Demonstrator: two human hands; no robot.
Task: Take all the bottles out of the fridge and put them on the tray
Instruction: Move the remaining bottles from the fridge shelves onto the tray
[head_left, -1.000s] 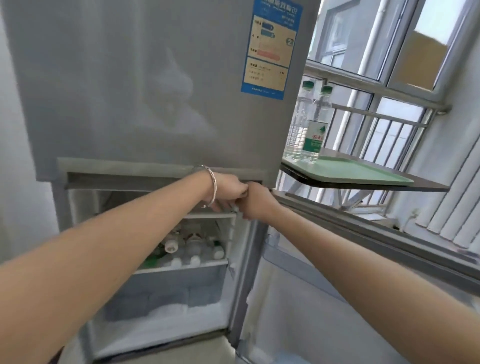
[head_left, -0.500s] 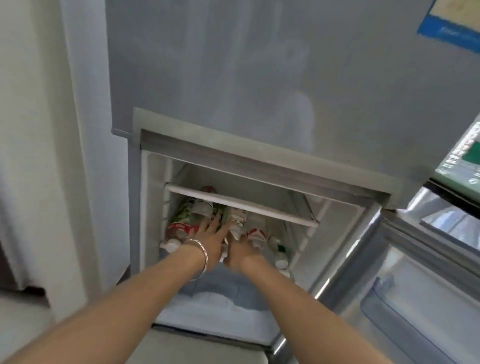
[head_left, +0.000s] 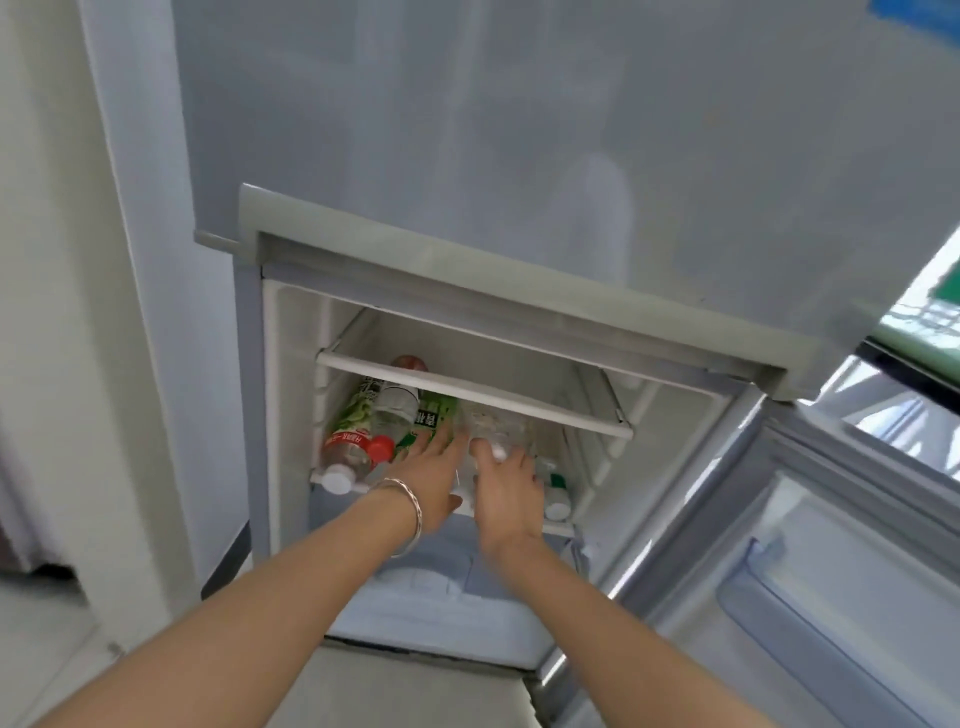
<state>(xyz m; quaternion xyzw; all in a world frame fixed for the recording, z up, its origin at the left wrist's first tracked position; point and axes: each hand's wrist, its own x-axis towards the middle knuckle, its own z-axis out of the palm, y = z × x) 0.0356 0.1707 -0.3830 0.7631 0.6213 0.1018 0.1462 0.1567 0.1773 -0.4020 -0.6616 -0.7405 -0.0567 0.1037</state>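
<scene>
The fridge's lower compartment (head_left: 291, 415) stands open, and several bottles lie on its middle shelf. At the left lie a red-labelled bottle (head_left: 347, 448) and a red-capped one (head_left: 382, 449). My left hand (head_left: 431, 480), with a bracelet on the wrist, rests with spread fingers on a green-labelled bottle (head_left: 432, 415). My right hand (head_left: 508, 493) curls around the neck of a clear bottle (head_left: 500, 427) with a white cap. A green-capped bottle (head_left: 558, 480) lies further right. The pale green tray (head_left: 914, 340) shows only at the right edge.
The lower fridge door (head_left: 831, 571) hangs open on the right. The closed upper door (head_left: 519, 156) fills the top of the view. A bare glass shelf (head_left: 467, 395) sits just above the bottles. A white wall (head_left: 62, 312) stands at the left.
Both hands have gone from the top edge of the compartment down onto the bottles on the shelf. The view has dropped and closed in; the tray slid out to the right edge.
</scene>
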